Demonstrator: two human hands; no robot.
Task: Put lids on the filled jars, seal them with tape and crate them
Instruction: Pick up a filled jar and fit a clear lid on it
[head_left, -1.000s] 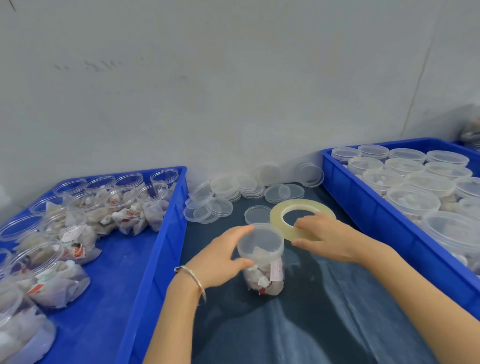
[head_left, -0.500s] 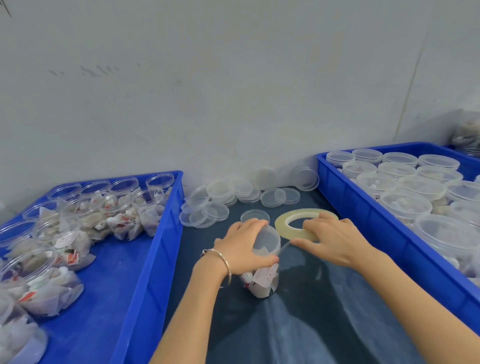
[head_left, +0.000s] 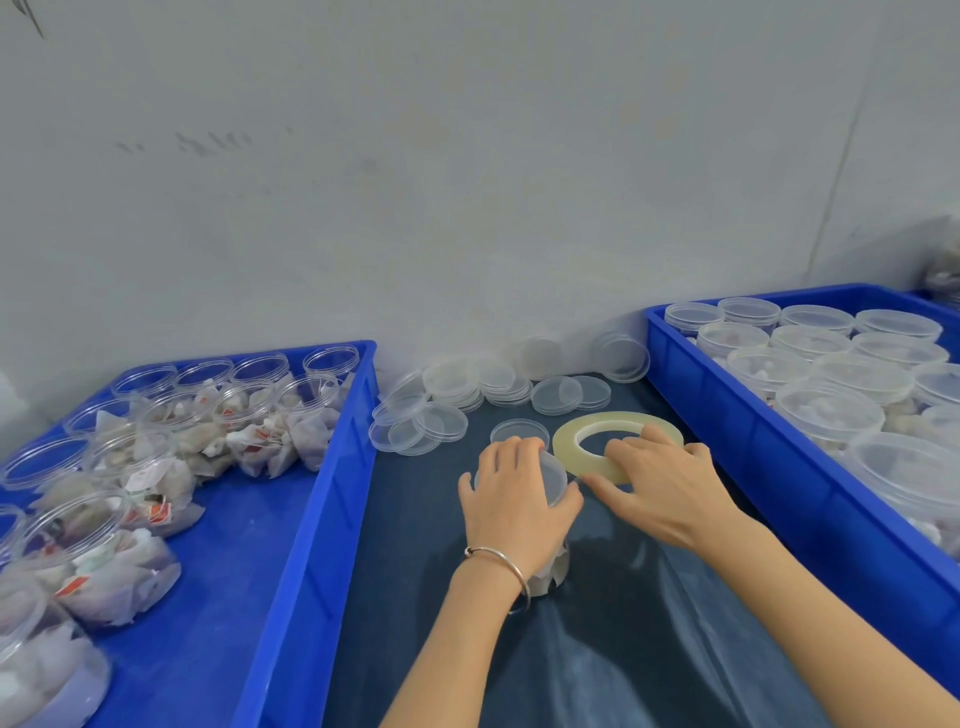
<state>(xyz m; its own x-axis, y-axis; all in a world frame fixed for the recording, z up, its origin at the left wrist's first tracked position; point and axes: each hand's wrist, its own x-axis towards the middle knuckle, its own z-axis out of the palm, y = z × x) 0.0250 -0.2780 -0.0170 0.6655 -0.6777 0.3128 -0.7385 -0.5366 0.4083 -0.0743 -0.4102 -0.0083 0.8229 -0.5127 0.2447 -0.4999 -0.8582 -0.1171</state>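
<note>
Jar in hand: a lidded jar (head_left: 545, 499) is stood on the dark sheet (head_left: 623, 649) between the two crates and is gripped from above by the left hand (head_left: 511, 501), fingers curled round lid and wall.
Tape roll: the tape roll (head_left: 613, 441) is held just beyond the jar by the right hand (head_left: 660, 483), fingers curled over its near rim, thumb stretched towards the lid edge.
Risk, seal: a crooked or wrinkled band could be laid if the jar is turned unevenly, or the lid could be shifted under the pull.
Risk, tip: the jar could be toppled by a sideways tug, since only its top is gripped.
Spare lids: loose lids (head_left: 467, 395) are scattered by the wall.
Crates: open filled jars are kept in the left crate (head_left: 311, 493); lidded ones in the right crate (head_left: 727, 415).
Hidden: the free tape end and its contact with the jar cannot be made out; most of the jar body is covered by the left hand and wrist.
</note>
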